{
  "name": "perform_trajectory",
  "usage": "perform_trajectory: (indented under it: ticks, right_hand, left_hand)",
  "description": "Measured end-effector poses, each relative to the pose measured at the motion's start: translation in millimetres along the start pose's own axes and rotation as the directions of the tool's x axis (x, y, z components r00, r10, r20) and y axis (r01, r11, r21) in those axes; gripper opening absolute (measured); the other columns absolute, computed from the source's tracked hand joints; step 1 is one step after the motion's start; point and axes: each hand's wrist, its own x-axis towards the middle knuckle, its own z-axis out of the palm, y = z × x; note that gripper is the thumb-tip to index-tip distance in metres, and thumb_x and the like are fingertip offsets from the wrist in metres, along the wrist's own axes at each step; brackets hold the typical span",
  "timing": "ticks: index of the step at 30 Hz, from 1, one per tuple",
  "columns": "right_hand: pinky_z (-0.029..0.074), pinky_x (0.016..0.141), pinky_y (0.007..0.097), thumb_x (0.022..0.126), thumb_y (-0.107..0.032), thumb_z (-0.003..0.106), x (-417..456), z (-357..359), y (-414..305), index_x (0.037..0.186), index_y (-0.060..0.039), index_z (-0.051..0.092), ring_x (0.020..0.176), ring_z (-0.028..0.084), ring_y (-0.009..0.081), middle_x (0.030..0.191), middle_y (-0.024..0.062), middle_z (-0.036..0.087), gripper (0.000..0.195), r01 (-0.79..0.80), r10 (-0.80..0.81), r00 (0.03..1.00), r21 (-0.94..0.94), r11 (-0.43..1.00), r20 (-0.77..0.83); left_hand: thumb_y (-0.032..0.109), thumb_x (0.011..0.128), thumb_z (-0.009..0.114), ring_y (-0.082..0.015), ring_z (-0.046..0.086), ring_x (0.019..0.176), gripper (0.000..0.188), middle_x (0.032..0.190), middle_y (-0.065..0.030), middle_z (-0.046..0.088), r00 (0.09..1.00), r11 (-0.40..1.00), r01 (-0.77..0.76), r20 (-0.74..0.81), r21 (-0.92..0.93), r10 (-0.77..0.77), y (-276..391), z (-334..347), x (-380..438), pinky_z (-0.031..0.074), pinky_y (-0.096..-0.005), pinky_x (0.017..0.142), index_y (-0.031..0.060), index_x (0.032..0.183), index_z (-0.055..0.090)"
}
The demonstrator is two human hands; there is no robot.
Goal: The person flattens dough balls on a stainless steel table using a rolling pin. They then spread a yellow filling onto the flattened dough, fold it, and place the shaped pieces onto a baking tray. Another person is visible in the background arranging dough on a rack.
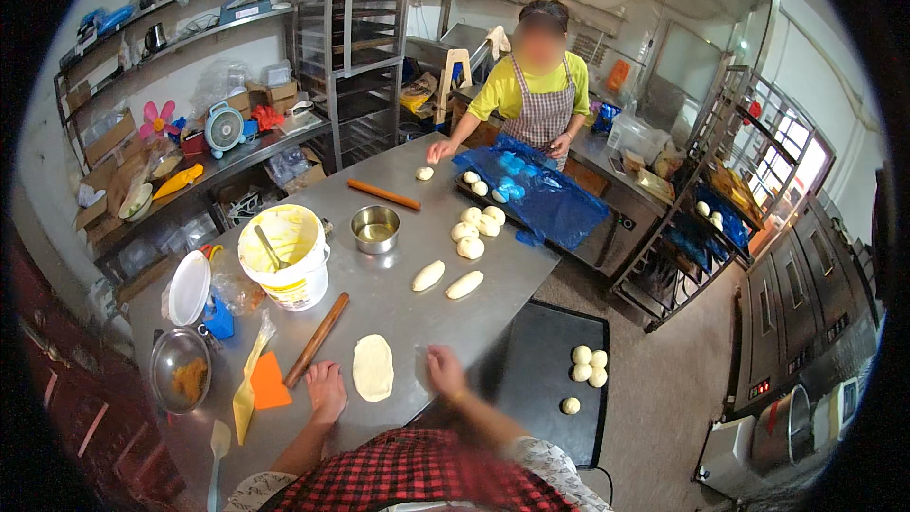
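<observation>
A flattened oval of dough point(373, 368) lies on the steel table between my hands. My left hand point(326, 390) rests on the tabletop to its left, beside the end of a wooden rolling pin point(317, 340) and an orange dough scraper point(269, 382). To the right of the dough, my right hand point(446, 370) is at the table's edge; whether its fingers hold anything is not visible. Two elongated dough pieces point(429, 275) lie farther up, below several round dough balls point(466, 231). A yellow-filled piping bag point(245, 398) lies left of the scraper.
A white bucket point(306, 293) with yellow residue and a steel bowl point(375, 235) stand on the table. A co-worker in an apron point(534, 110) faces me across it, one hand near a dough ball point(424, 173). A black tray point(540, 370) with dough balls sits at right.
</observation>
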Motion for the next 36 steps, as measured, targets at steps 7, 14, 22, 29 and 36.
perform_trajectory:
  ticks: [7, 14, 22, 29, 36]
  right_hand:
    - [0.046, 0.086, 0.0413, 0.087, -0.028, 0.050, -1, -11, -7, 0.109, -0.0077, 0.061, 0.097, 0.059, 0.0326, 0.104, 0.0171, 0.062, 0.032, 0.010, 0.000, 0.997, -0.127, 0.992, 0.072]
    - [0.046, 0.085, 0.0416, 0.087, -0.028, 0.050, -7, -8, 2, 0.111, -0.0087, 0.060, 0.097, 0.059, 0.0333, 0.106, 0.0164, 0.061, 0.033, 0.005, 0.007, 0.997, -0.157, 0.988, 0.077]
    - [0.047, 0.083, 0.0427, 0.087, -0.027, 0.048, -10, -10, 1, 0.110, -0.0081, 0.059, 0.094, 0.059, 0.0350, 0.103, 0.0181, 0.060, 0.031, 0.035, -0.023, 0.997, -0.170, 0.985, 0.069]
    - [0.048, 0.075, 0.0385, 0.083, -0.017, 0.058, -5, -5, -12, 0.097, -0.0035, 0.061, 0.084, 0.060, 0.0320, 0.088, 0.0165, 0.060, 0.019, -0.004, -0.003, 0.998, -0.131, 0.991, -0.055]
    - [0.049, 0.067, 0.0338, 0.080, -0.006, 0.061, 18, 13, -24, 0.097, -0.0009, 0.061, 0.072, 0.060, 0.0279, 0.084, 0.0153, 0.060, 0.018, 0.156, -0.156, 0.988, 0.010, 0.988, 0.018]
  left_hand:
    - [0.009, 0.072, 0.061, -0.0266, 0.046, 0.099, 0.024, 0.101, -0.0069, 0.053, 0.999, 1.000, -0.008, -0.036, -0.003, 0.008, 1, 1, 0, 0.036, -0.0394, 0.084, 0.0069, 0.096, 0.060]
    - [0.008, 0.073, 0.060, -0.0274, 0.047, 0.098, 0.022, 0.101, -0.0074, 0.053, 1.000, 1.000, -0.011, -0.017, -0.018, 0.011, 5, -5, 0, 0.036, -0.0398, 0.083, 0.0062, 0.094, 0.060]
    - [0.006, 0.073, 0.058, -0.0290, 0.047, 0.097, 0.021, 0.101, -0.0086, 0.053, 0.997, 0.997, -0.059, -0.043, -0.045, 0.057, 1, 3, 3, 0.036, -0.0413, 0.083, 0.0052, 0.094, 0.059]
    - [0.006, 0.074, 0.057, -0.0290, 0.047, 0.097, 0.019, 0.098, -0.0083, 0.054, 0.999, 1.000, -0.016, -0.034, -0.001, 0.016, -4, 3, 0, 0.037, -0.0415, 0.082, 0.0056, 0.094, 0.059]
    - [0.007, 0.078, 0.058, -0.0332, 0.054, 0.079, 0.008, 0.083, -0.0127, 0.057, 0.989, 0.895, 0.134, -0.006, -0.426, -0.151, -7, 18, 38, 0.044, -0.0403, 0.070, 0.0031, 0.085, 0.059]
